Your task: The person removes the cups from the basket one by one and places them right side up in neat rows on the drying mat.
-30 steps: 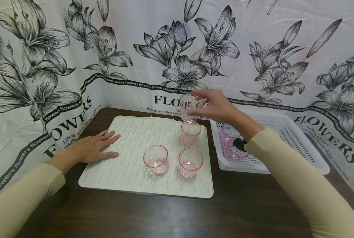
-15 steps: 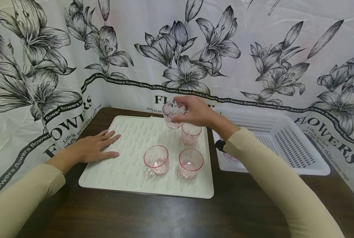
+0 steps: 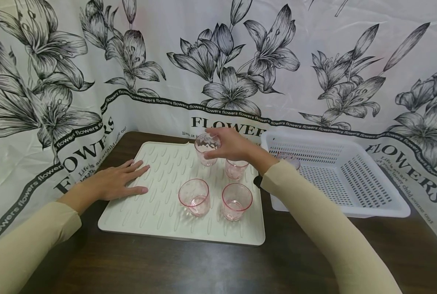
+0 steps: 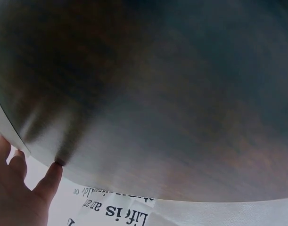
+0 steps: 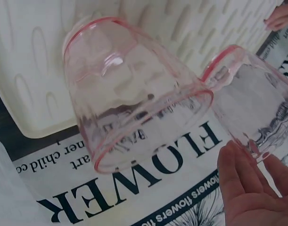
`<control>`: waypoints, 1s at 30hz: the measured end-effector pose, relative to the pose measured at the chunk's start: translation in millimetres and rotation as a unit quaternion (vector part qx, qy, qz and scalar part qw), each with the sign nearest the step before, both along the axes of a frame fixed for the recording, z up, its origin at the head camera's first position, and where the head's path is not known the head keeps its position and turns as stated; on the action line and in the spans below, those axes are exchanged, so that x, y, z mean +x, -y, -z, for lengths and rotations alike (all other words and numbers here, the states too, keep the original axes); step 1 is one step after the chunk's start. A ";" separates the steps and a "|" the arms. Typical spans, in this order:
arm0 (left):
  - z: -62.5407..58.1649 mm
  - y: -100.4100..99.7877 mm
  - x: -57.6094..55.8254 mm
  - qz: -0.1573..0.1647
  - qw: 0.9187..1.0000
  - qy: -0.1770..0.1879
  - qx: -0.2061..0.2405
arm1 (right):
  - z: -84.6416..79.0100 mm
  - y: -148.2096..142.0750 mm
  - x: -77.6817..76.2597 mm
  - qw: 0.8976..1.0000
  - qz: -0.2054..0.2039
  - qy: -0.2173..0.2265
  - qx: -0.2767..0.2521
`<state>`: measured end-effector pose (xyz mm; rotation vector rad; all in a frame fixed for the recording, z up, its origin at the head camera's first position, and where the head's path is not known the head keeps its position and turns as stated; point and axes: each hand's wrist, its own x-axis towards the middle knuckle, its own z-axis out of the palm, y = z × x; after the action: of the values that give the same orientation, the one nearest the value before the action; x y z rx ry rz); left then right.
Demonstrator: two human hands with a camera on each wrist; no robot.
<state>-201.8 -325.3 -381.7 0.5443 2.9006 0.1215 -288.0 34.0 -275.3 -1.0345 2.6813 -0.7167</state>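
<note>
My right hand (image 3: 233, 145) grips a clear pink-rimmed glass (image 3: 205, 158) over the back of the cream drying mat (image 3: 156, 216). Whether its base touches the mat I cannot tell. In the right wrist view the fingers curl round this glass (image 5: 257, 103), beside a second glass (image 5: 129, 84). That second glass (image 3: 236, 169) stands just right of the held one, partly behind my hand. Two more glasses, one front left (image 3: 194, 197) and one front right (image 3: 237, 201), stand upright on the mat. My left hand (image 3: 117, 180) rests with spread fingers on the mat's left edge.
A white perforated plastic basket (image 3: 351, 147) sits on the right of the dark table (image 3: 218, 269). Inside it a pink glass (image 3: 289, 159) shows partly behind my right sleeve. A flower-printed cloth (image 3: 189, 36) hangs close behind the mat.
My right hand has carried the glass leftward and down, from above the back right glass to left of it. The left hand stays put.
</note>
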 end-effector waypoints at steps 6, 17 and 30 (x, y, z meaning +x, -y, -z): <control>0.0 -0.1 -0.4 0.002 1.000 0.003 -0.002 | 10.3 4.9 -2.4 0.999 -0.018 -0.009 0.041; 0.7 0.9 -0.7 0.004 1.000 0.002 0.000 | 21.4 9.4 -5.7 0.997 -0.028 -0.008 0.075; 3.0 0.8 -2.3 0.001 1.000 0.000 -0.007 | 29.5 11.2 -9.8 0.997 -0.016 -0.004 0.075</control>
<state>-204.1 -326.1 -384.7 0.5458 2.8993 0.1000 -297.8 22.9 -304.8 -1.0421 2.6701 -0.4985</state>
